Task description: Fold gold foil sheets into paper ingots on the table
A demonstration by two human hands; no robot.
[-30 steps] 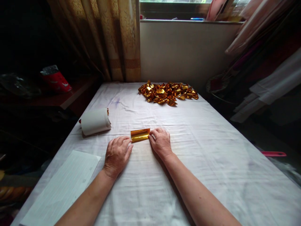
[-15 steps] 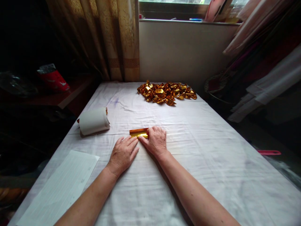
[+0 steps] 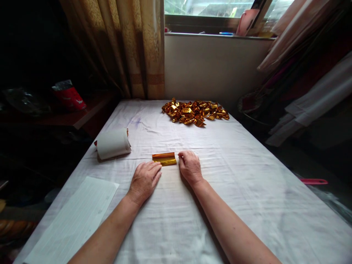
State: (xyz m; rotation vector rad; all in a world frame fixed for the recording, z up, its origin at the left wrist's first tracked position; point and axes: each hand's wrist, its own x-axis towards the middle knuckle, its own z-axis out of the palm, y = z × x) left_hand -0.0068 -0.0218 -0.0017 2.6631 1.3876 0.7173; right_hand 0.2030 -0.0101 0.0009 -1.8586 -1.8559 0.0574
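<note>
A small sheet of shiny gold foil paper lies on the white-covered table, with a folded band along its far edge and a brighter strip along its near edge. My left hand rests flat, its fingertips on the sheet's near left corner. Just off the right end of the foil, my right hand is loosely curled, thumb and index finger a little apart and nothing visible between them. Beyond both hands, a heap of folded gold foil pieces sits at the table's far edge.
A curled white paper roll with foil showing at its ends lies on the left. Nearer me is a lined paper sheet, partly under my left forearm. A curtain hangs behind the table, and clothes hang at the right.
My right hand has let go of the foil's right end and moved slightly right, baring that end. My left hand stays on the foil. The view has tilted up a little.
</note>
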